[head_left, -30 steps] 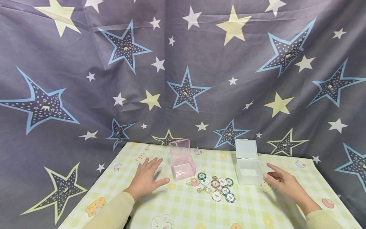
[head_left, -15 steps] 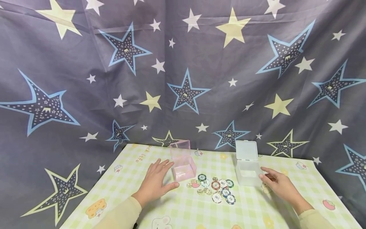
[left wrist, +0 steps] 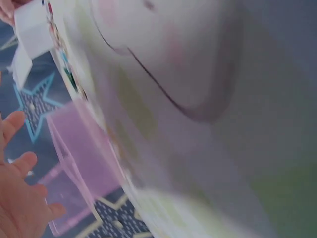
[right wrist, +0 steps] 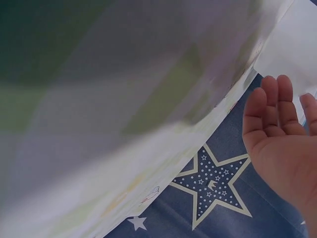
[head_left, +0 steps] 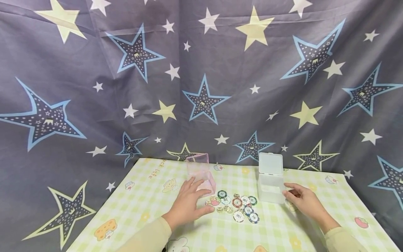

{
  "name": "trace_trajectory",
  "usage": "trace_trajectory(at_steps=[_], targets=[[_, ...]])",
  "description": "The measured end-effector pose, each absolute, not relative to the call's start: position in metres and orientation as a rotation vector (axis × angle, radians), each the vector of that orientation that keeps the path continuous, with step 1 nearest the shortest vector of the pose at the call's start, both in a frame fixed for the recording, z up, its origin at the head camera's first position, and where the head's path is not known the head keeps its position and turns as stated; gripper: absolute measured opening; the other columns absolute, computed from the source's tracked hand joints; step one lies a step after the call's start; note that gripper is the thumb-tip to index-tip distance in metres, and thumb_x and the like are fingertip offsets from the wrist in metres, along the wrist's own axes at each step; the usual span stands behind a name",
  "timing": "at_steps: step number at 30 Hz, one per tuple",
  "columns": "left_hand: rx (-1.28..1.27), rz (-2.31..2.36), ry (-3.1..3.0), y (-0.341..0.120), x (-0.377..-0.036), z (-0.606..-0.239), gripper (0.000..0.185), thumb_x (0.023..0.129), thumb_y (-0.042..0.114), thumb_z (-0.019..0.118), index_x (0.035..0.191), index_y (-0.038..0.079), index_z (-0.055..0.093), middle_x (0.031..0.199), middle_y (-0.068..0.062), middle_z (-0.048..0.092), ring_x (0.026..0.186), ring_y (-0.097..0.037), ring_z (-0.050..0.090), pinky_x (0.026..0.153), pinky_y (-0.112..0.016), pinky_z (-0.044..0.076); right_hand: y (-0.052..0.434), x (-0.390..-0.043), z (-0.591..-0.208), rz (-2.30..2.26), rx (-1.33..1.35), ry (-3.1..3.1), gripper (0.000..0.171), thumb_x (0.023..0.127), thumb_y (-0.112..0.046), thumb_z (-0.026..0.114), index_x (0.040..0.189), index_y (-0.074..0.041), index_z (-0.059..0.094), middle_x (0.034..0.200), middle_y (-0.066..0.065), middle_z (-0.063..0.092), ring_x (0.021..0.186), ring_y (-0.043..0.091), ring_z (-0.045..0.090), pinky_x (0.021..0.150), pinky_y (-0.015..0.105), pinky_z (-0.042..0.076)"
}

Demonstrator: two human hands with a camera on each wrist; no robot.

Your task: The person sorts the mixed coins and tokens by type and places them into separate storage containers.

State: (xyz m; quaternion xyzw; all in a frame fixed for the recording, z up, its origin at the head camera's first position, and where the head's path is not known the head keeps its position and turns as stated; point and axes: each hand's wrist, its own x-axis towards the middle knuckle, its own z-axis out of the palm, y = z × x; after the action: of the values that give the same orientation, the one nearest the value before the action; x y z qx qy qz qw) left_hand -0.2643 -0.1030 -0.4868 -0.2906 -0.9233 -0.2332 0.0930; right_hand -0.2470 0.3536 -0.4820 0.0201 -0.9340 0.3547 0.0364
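Note:
My left hand hovers before the pink see-through box, fingers spread, holding nothing. It hides part of that box, whose lid is raised. In the left wrist view, its fingers lie beside the pink box. At the right side of the white box, also with its lid up, is my right hand, its fingers loosely bent. Whether the fingertips touch the wall, I cannot tell. Between the boxes lie several poker chips in white, red, green and blue, with several gold coins among them.
A green checked cloth with cartoon prints covers the table. Behind the table hangs a dark curtain printed with stars.
My left hand has moved right, to the front of the pink box. My right hand has shifted left to the white box's side. Chips, coins and boxes stay in place.

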Motion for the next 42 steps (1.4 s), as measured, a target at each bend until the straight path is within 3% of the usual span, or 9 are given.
trace_trajectory(at_steps=[4,13,20,28,42], targets=[[-0.911,-0.663,-2.721,-0.084,-0.263,-0.491,0.055,0.092,0.061,0.076,0.133,0.026,0.074,0.167,-0.011,0.047,0.161,-0.049,0.027,0.129,-0.073,0.017,0.356,-0.247,-0.482,1.156,0.034,-2.876,0.061,0.107,-0.043,0.065,0.153,-0.002,0.056,0.128,0.020,0.076,0.109,0.024,0.074,0.088,0.036,0.059],[-0.998,-0.669,-2.755,-0.057,-0.260,-0.496,0.050,0.096,0.061,0.071,0.133,0.028,0.074,0.168,-0.010,0.045,0.162,-0.046,0.025,0.129,-0.071,0.020,0.362,-0.249,-0.479,1.355,0.008,-2.882,0.065,0.108,-0.041,0.064,0.158,-0.003,0.049,0.140,0.022,0.070,0.119,0.026,0.072,0.091,0.031,0.057],[-1.038,-0.631,-2.822,-0.042,-0.260,-0.500,0.049,0.092,0.058,0.077,0.133,0.030,0.074,0.168,-0.007,0.047,0.161,-0.038,0.033,0.131,-0.059,0.028,0.364,-0.249,-0.477,1.411,-0.019,-2.882,0.066,0.107,-0.041,0.065,0.159,-0.004,0.048,0.136,0.021,0.072,0.113,0.016,0.070,0.090,0.033,0.057],[-1.087,-0.694,-2.887,-0.019,-0.253,-0.499,0.052,0.091,0.051,0.082,0.136,0.028,0.073,0.160,-0.005,0.056,0.151,-0.027,0.050,0.122,-0.050,0.045,0.366,-0.248,-0.479,1.440,-0.044,-2.875,0.066,0.107,-0.040,0.065,0.159,-0.004,0.048,0.133,0.019,0.073,0.109,0.010,0.068,0.087,0.027,0.056],[-1.063,-0.480,-2.888,-0.006,-0.252,-0.505,0.052,0.089,0.054,0.082,0.131,0.025,0.077,0.152,-0.002,0.063,0.142,-0.026,0.057,0.118,-0.051,0.048,0.367,-0.249,-0.482,1.445,-0.039,-2.873,0.065,0.107,-0.039,0.066,0.159,-0.004,0.049,0.132,0.018,0.074,0.107,0.007,0.069,0.086,0.023,0.055]])
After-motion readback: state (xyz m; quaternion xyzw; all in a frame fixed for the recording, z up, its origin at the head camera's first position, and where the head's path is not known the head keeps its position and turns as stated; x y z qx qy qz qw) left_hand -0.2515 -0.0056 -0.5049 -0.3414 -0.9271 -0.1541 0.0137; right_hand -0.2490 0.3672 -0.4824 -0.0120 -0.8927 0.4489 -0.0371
